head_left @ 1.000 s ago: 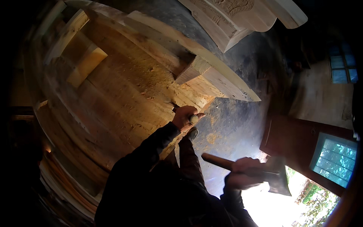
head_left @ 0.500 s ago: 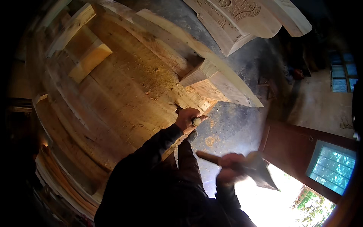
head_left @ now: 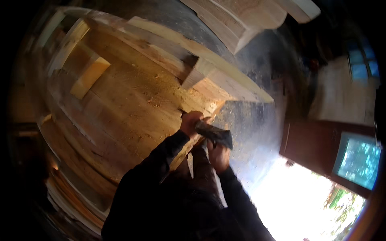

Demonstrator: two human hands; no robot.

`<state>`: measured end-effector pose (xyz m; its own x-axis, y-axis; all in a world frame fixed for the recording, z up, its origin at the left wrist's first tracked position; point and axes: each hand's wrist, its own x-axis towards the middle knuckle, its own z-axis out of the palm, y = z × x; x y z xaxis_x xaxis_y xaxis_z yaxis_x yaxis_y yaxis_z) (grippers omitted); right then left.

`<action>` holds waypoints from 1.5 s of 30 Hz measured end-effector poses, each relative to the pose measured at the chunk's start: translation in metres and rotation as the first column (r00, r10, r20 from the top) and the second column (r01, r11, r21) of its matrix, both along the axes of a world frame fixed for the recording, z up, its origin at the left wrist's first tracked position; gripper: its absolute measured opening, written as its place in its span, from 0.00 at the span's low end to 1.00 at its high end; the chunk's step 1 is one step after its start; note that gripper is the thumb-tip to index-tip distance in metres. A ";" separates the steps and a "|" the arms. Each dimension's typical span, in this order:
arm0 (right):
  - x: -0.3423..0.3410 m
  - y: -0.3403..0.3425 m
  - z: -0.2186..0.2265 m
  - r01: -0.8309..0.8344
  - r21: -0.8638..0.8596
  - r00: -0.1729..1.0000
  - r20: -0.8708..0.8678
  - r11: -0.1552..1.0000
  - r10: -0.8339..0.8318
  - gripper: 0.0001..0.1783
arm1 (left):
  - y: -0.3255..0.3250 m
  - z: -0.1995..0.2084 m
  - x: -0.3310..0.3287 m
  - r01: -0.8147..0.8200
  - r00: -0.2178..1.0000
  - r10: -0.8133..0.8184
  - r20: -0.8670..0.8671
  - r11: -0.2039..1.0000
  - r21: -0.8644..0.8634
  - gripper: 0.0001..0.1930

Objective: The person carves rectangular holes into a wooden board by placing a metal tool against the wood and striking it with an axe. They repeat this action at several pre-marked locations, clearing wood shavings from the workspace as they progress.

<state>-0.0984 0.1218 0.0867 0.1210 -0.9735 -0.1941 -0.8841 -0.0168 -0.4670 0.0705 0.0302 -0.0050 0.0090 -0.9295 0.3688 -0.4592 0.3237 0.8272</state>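
A broad wooden workpiece (head_left: 124, 108), strewn with shavings and sawdust, lies before me. My left hand (head_left: 190, 123) rests at its right edge, fingers wrapped round the handle of a chisel; the handle's round end is now covered. Over that spot is the dark steel head of a hatchet (head_left: 216, 134), its blunt end at my left hand and its flared blade pointing right. Below it my right hand (head_left: 219, 156) grips the hatchet's handle, which is mostly hidden. Just beyond my left hand, the wood shows a pale, freshly cut patch (head_left: 211, 105).
A thick timber with a pointed end (head_left: 237, 86) runs along the workpiece's far side. A small block (head_left: 90, 78) sits at the left. Carved panels (head_left: 241, 24) stand beyond, over a grey floor (head_left: 251, 128). At right are a brown door (head_left: 307, 142) and a bright doorway (head_left: 289, 197).
My right hand has swung the hatchet up and left from the lower right, bringing its head to the chisel's handle end. My left hand keeps its grip. The whole view has shifted slightly.
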 end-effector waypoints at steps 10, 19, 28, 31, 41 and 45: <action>-0.024 0.009 -0.023 0.051 -0.406 0.984 0.177 0.912 0.024 0.09 | -0.015 0.013 -0.021 0.014 0.998 -0.012 -0.068 1.000 0.024 0.24; -0.091 0.069 -0.044 0.444 0.074 0.848 0.289 0.893 -0.445 0.16 | 0.015 -0.010 -0.053 0.205 0.956 -0.197 0.216 0.979 -0.015 0.15; -0.175 0.175 -0.117 0.508 0.167 0.840 0.119 0.845 -0.529 0.21 | -0.035 0.003 0.061 0.079 0.567 0.362 -0.740 0.870 0.486 0.19; -0.165 0.184 -0.123 0.527 0.198 0.815 0.159 0.826 -0.558 0.21 | -0.039 0.017 0.050 0.119 0.459 0.362 -0.811 0.880 0.460 0.18; -0.105 0.116 -0.034 0.373 0.128 0.896 0.208 0.919 -0.393 0.17 | 0.027 0.074 -0.064 0.542 0.832 -0.525 0.181 0.838 -0.058 0.24; -0.098 0.103 -0.014 0.378 0.157 0.877 0.254 0.912 -0.407 0.19 | 0.026 0.053 -0.057 0.442 0.895 -0.438 0.086 0.896 -0.036 0.25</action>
